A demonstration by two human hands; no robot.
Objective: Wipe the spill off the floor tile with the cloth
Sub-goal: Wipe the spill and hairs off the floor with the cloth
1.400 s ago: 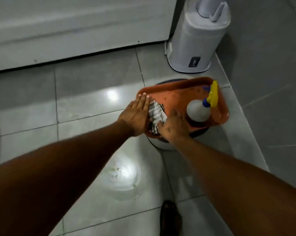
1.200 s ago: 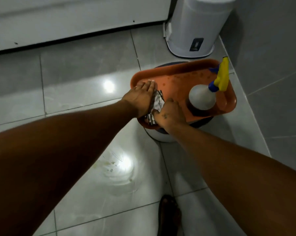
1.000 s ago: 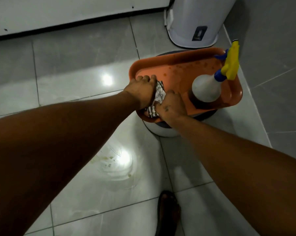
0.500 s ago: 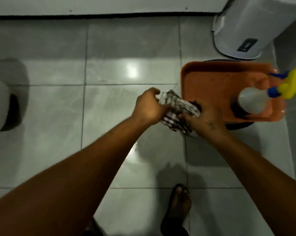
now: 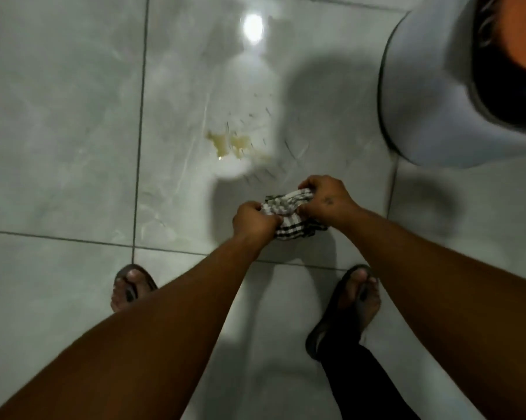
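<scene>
A yellowish spill with small dark flecks lies on a grey floor tile, just beyond my hands. A bunched black-and-white checked cloth hangs in the air between my two hands, nearer to me than the spill. My left hand grips its left end and my right hand grips its right end. The cloth does not touch the floor or the spill.
A round white stool or bucket stands at the top right, with the orange tray's corner on top of it. My two sandalled feet stand on the near tiles. A lamp glare shines on the floor.
I lifted the cloth off the orange tray with both hands and carried it leftward and down over the floor. My view tilted steeply down, so the spill now lies just beyond my hands.
</scene>
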